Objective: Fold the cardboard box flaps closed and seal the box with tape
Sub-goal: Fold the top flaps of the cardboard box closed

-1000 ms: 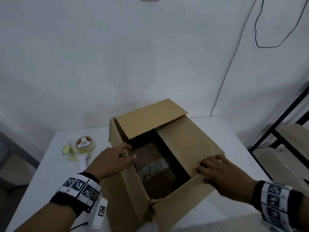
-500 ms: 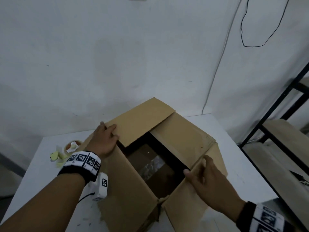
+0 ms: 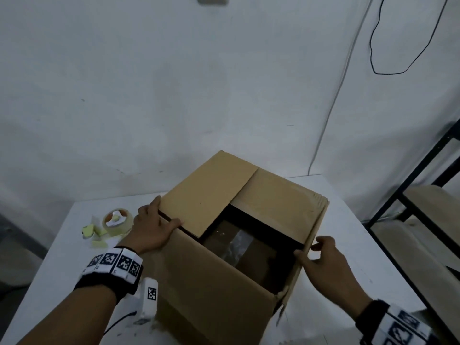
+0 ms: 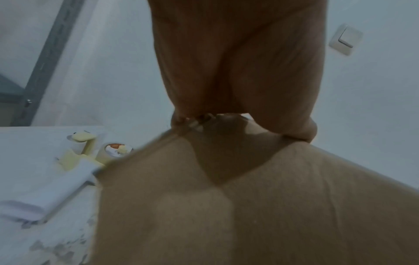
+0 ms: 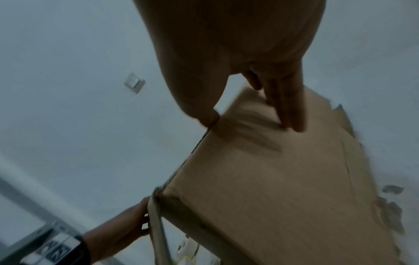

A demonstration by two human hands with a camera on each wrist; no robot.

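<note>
The brown cardboard box (image 3: 211,307) stands on the white table (image 3: 348,245), its dark inside partly showing. Both far flaps (image 3: 206,192) lie folded inward. My left hand (image 3: 164,217) grips the far end of the near-left flap (image 3: 219,265), thumb over its top edge; in the left wrist view the fingers (image 4: 188,122) curl over the cardboard (image 4: 249,206). My right hand (image 3: 308,250) pinches the upright near-right flap (image 3: 311,232), thumb inside. In the right wrist view its straight fingers (image 5: 292,116) lie on the outer face (image 5: 283,179). A tape roll (image 3: 117,221) lies left of the box.
Yellow scraps (image 3: 92,231) lie beside the tape roll. A white device with a marker tag (image 3: 149,297) and a cable sits against the box's near-left side. A black-framed shelf unit (image 3: 423,220) stands right of the table. A wall rises behind.
My left hand left the far flap and took hold of the near-left flap. My right hand has swung the near-right flap up to upright. The far flap lies flatter.
</note>
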